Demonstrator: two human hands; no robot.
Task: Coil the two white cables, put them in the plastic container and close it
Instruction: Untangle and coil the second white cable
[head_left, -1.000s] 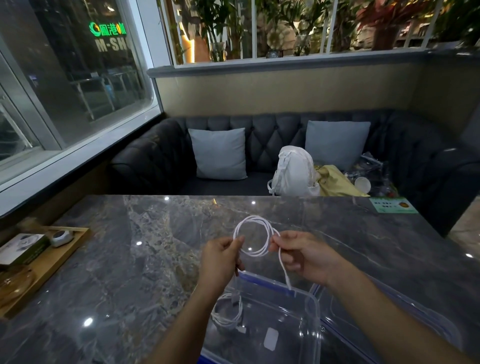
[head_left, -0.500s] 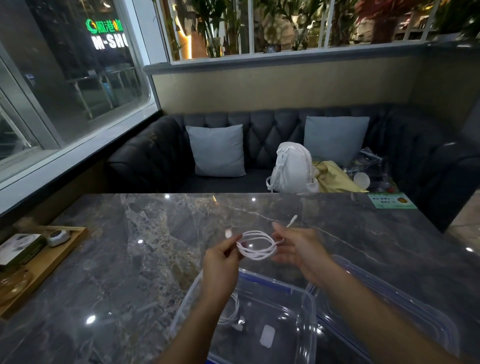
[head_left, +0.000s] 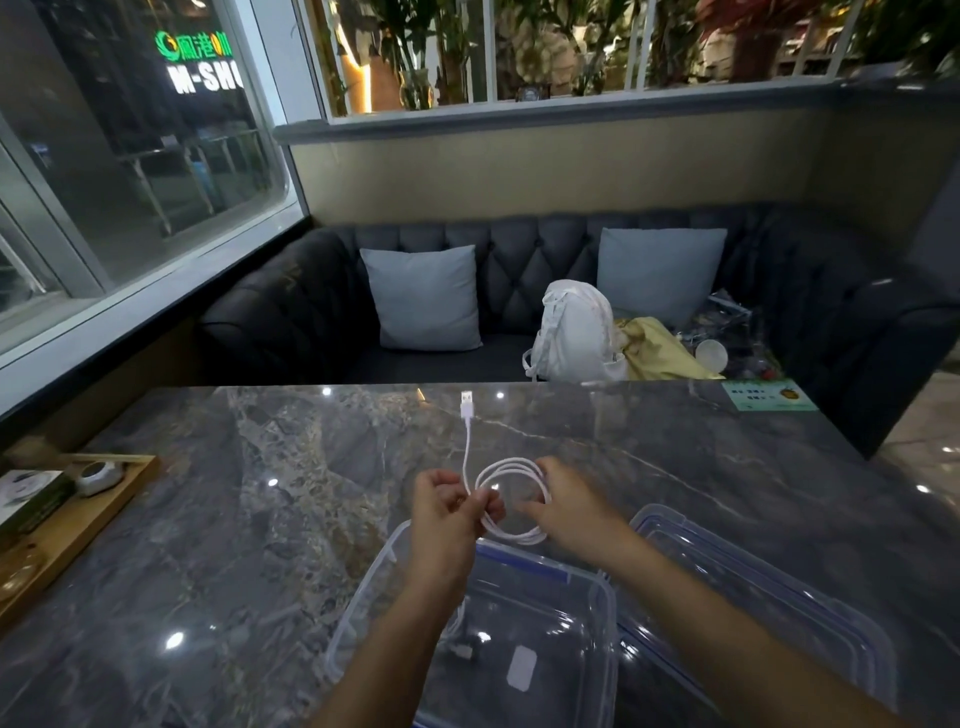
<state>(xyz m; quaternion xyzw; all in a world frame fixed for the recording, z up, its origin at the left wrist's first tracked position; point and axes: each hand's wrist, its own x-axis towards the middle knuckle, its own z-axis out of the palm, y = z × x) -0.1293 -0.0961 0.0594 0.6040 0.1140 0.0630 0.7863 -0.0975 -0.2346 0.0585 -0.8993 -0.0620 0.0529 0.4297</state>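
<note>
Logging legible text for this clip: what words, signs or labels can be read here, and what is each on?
"M-SHO", white letters cut off by the frame, on the sign outside the left window.
Green glowing characters above it: a logo and Chinese script, too blurred to read.
Green card at the table's far right corner: print too small.
Box on the wooden tray: unreadable.

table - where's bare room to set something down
Free: the marble table between the wooden tray at the left edge and the container; also the far strip from the USB plug to the green card. Crowded: near right, where the container, its lid and both hands coiling the cable sit.
</note>
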